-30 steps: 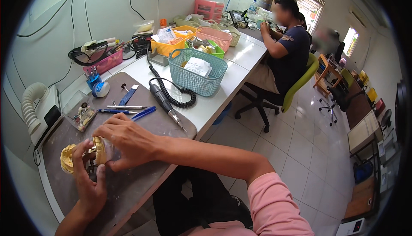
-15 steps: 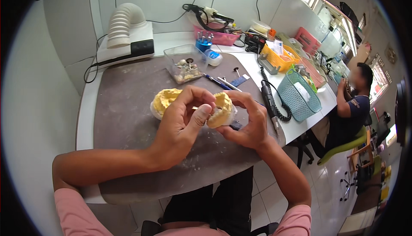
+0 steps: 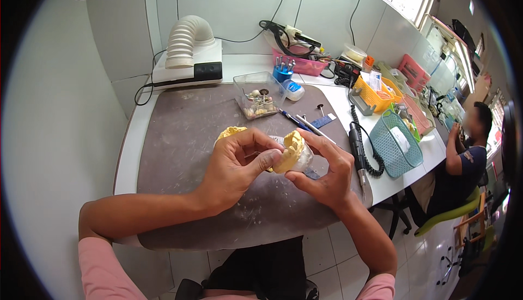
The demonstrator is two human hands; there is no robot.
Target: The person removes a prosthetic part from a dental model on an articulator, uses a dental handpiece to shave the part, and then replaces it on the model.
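In my right hand (image 3: pixel 326 172) is a yellow dental plaster cast (image 3: pixel 292 150) with a whitish base, gripped between thumb and fingers and raised above the grey mat. My left hand (image 3: pixel 237 165) is closed in a pinch at the cast's left side. Thumb and fingertips press together there, and what they hold, if anything, is too small and hidden to name. A second yellow dental cast (image 3: pixel 231 131) rests on the mat behind my left hand, which covers most of it.
Beyond my hands stand a clear box (image 3: pixel 256 97) of small burs, pens (image 3: pixel 297 121) and a blue bur stand (image 3: pixel 283 71). A handpiece (image 3: pixel 357 150) lies right, beside a teal basket (image 3: pixel 396 146). A white hose unit (image 3: pixel 188 55) stands back left. A co-worker (image 3: pixel 463 153) sits far right.
My head view has shifted, so the bench sits further right and lower. The held cast has turned, showing more of its whitish base. My left hand stays pinched beside it.
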